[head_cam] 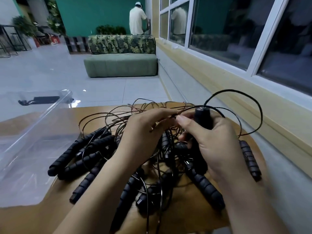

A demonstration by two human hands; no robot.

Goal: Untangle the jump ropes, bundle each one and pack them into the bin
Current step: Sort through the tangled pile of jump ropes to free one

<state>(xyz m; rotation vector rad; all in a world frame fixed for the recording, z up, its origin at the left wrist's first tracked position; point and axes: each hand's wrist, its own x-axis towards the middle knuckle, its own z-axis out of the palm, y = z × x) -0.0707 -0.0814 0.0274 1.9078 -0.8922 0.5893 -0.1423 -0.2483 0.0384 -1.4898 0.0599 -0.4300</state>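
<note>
Barely started tbh: jump ropes (87, 154) were one tangled heap on the table (94, 112), none bundled. Right hand (217, 142) gripped one handle (203, 118), left hand (143, 137) pinched a cord (184, 110), bin (33, 132) just beside.

The jump rope handles (79, 150) are showing black with spiral ribbing, their cords (140, 109) gleaming black to reddish brown. The table (33, 220) is showing tan wood grain. The sofa (120, 65) is showing sage green beneath a leaf-print back.

Green sofa (120, 65), teal wall (94, 12), dark windows (224, 26), tiled floor (42, 71)
</note>
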